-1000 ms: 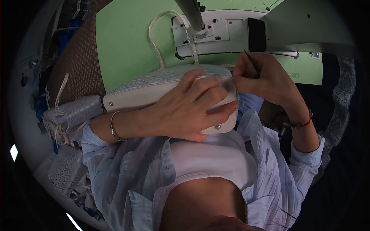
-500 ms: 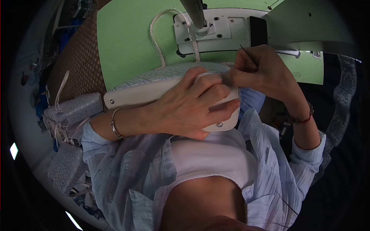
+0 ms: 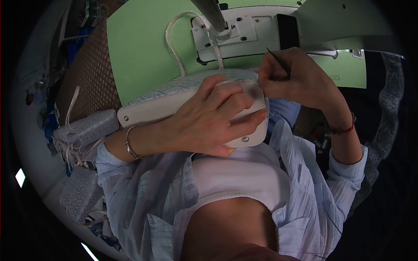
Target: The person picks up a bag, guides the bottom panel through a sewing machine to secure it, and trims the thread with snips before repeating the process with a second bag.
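A handbag (image 3: 150,104) lies on its side against my body, its cream, stitched base with metal feet turned up towards me. Its patterned, pale blue side (image 3: 174,86) and a looped handle (image 3: 168,37) point away over the green table top. My left hand (image 3: 226,113) lies across the base and grips it with bent fingers, the thumb at the near edge. At the base's far right corner is my right hand (image 3: 289,78), closed around a thin, dark, pointed tool (image 3: 278,60) that sticks up between the fingers. Those fingertips touch or nearly touch the stitched edge; what they pinch is hidden.
On the green table top (image 3: 135,48) stands a white machine base (image 3: 244,32) with a grey post (image 3: 211,13). A dark phone (image 3: 288,32) lies at its right. Patterned silvery bag pieces (image 3: 89,130) are piled at my left. Loose thread (image 3: 274,114) hangs by the base corner.
My right hand has shifted slightly left and up, and more of the base's right corner shows. My left hand keeps its hold on the handbag. The whole view has moved a little.
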The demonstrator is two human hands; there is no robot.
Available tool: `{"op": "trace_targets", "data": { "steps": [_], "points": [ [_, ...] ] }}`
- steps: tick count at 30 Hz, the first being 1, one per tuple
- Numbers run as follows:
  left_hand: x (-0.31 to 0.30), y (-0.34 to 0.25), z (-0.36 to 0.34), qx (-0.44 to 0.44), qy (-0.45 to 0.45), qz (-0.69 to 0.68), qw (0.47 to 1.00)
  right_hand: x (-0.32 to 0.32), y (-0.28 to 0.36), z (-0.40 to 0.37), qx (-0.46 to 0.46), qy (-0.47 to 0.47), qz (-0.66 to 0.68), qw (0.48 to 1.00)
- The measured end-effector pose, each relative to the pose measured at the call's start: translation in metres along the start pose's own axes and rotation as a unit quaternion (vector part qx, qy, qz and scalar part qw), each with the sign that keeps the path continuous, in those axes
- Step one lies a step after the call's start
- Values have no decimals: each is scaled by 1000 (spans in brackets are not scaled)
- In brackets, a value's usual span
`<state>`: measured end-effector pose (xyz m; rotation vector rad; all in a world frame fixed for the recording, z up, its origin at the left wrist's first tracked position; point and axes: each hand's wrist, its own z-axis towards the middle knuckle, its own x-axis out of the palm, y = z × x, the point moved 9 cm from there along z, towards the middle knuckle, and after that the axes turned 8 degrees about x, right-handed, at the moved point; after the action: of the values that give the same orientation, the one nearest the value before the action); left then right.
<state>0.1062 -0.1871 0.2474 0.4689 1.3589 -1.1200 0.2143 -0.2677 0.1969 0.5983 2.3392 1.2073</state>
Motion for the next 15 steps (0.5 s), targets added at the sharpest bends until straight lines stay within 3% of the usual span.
{"op": "trace_targets", "data": {
  "steps": [15],
  "points": [
    [-2, -1, 0, -17, -5, -26, 1000, -1, 7, 3, -37, -70, -28, 996]
  ]
}}
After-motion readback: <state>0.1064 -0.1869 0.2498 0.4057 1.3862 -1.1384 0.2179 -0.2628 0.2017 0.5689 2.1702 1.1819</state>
